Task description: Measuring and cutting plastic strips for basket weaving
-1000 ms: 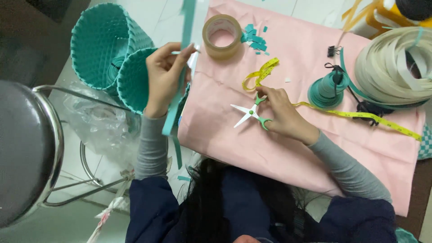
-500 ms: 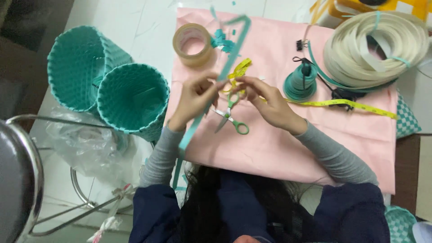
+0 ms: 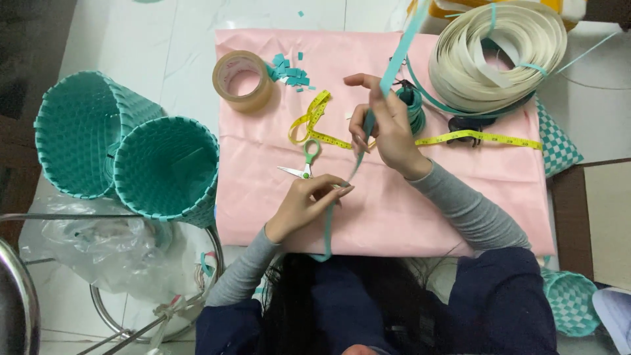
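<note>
Spread apart over the pink cloth since the close huddle a moment earlier: right hand clenched around the teal strip at mid-cloth, left hand pinching it nearer the front edge, seemingly drawing it straight. Left the scissors loose on the cloth. Could not see the strip's top end, cut off past the cloth's far edge.

I see 1 long teal strap, flat and narrow like plastic weaving band, running diagonally over the pink cloth. Its upper end leaves the top edge of my view (so I cannot tell its full length). Lower down it is pinched at 2 places along its run, then bends and hangs off the cloth's near edge, curling slightly at the tip.
</note>
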